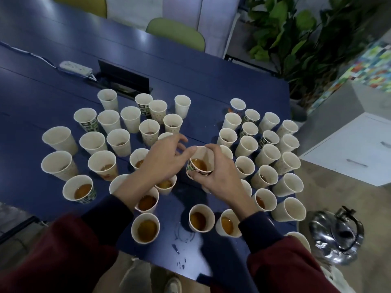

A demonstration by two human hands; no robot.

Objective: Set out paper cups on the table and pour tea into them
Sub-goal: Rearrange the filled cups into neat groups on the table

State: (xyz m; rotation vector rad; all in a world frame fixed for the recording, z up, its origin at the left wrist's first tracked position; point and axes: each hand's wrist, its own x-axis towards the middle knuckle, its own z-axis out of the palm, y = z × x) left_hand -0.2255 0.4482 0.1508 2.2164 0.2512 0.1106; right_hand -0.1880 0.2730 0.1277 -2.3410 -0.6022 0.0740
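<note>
While right hand (215, 176) grips a tea cup (200, 164), left hand (164, 160) spread, perhaps touching rim, hiding cups (137, 155)

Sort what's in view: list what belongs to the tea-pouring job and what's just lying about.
Job: green-patterned paper cup of tea gripped by the right hand; other white paper cups; shiny steel kettle; dark blue table.
Lying about: white power strip; black flip-up socket panel; green chairs; leafy green plants; white drawer cabinet.
</note>
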